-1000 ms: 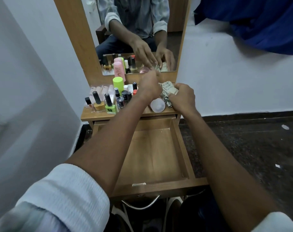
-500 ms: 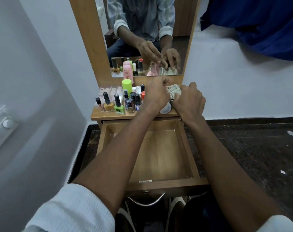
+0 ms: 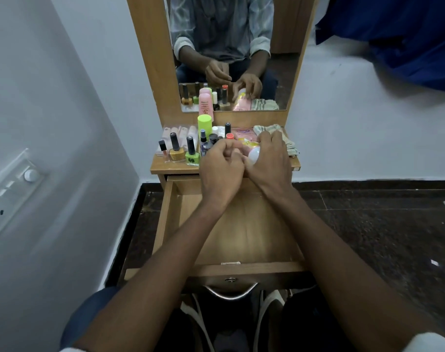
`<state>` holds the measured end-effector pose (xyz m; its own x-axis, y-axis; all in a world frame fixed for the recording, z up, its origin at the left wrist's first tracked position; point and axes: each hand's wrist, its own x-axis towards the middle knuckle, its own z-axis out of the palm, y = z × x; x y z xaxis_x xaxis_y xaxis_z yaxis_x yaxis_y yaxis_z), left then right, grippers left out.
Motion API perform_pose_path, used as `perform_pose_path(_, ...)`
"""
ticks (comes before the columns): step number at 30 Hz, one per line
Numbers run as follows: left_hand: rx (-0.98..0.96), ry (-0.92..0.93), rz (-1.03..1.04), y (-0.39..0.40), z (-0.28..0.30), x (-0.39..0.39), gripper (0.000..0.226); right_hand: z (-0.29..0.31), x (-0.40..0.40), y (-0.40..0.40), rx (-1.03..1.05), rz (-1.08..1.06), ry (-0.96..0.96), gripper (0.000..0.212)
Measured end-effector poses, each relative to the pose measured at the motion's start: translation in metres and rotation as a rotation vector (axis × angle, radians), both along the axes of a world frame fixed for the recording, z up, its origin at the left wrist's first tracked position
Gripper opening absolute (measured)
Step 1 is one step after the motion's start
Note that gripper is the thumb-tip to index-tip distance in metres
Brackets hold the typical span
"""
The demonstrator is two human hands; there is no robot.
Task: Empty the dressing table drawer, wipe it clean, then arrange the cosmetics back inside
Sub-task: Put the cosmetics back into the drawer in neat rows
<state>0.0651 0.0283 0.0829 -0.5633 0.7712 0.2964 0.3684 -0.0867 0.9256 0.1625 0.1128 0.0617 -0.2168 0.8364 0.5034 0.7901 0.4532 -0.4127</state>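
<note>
Both hands over tabletop: right hand (image 3: 269,158) grip curled round white jar (image 3: 253,155); left hand (image 3: 222,166) fisted, holding nothing visible.

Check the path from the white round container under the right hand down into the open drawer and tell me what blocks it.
Nothing visible blocks it. The white round container sits at the tabletop's front edge under the right hand; the drawer lies open directly below, its visible floor bare.
</note>
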Motion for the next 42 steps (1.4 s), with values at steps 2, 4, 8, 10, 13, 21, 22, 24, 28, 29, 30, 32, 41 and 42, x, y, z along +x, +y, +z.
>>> perform_pose_path(2,-0.025,0.007,-0.001,-0.005,-0.009,-0.004,0.015,-0.001,-0.003,0.0,0.023,-0.01,0.008,0.055)
perform_pose_path(4,-0.048,0.005,-0.008,-0.006,-0.016,-0.01,0.016,0.0,-0.005,-0.002,0.056,-0.016,0.026,0.049)
perform_pose_path(8,-0.093,-0.021,-0.022,-0.003,-0.022,-0.016,0.022,0.001,-0.003,-0.008,0.128,0.002,0.053,0.041)
perform_pose_path(10,-0.108,-0.041,-0.044,-0.001,-0.023,-0.016,0.022,0.001,0.0,-0.013,0.152,0.016,0.076,0.041)
perform_pose_path(13,-0.133,-0.087,-0.071,0.001,-0.019,-0.013,0.022,0.003,0.008,-0.023,0.188,-0.012,0.111,0.043)
perform_pose_path(21,-0.259,-0.454,-0.179,-0.004,-0.005,0.003,0.044,-0.004,0.025,-0.055,0.236,0.001,0.104,0.045)
perform_pose_path(22,-0.283,-0.506,-0.197,-0.007,-0.003,0.004,0.036,-0.005,0.027,-0.057,0.221,0.013,0.11,0.046)
perform_pose_path(24,-0.335,-0.565,-0.244,-0.011,0.0,0.005,0.024,-0.008,0.028,-0.065,0.201,0.05,0.122,0.049)
perform_pose_path(28,-0.404,-0.608,-0.298,-0.012,-0.005,0.003,0.03,-0.007,0.028,-0.082,0.212,0.085,0.185,0.043)
perform_pose_path(29,-0.419,-0.608,-0.307,-0.012,-0.005,0.002,0.031,-0.006,0.028,-0.084,0.199,0.087,0.206,0.04)
perform_pose_path(30,-0.429,-0.613,-0.317,-0.013,-0.006,0.001,0.034,-0.005,0.029,-0.084,0.175,0.085,0.238,0.036)
perform_pose_path(32,-0.44,-0.618,-0.345,-0.016,-0.007,0.0,0.036,-0.002,0.03,-0.082,0.1,0.062,0.327,0.029)
perform_pose_path(41,-0.564,-0.502,-0.527,-0.04,-0.018,0.0,0.015,0.0,0.039,-0.054,-0.193,0.004,0.296,0.026)
perform_pose_path(42,-0.592,-0.501,-0.56,-0.043,-0.022,0.0,0.014,-0.001,0.04,-0.053,-0.213,0.02,0.254,0.028)
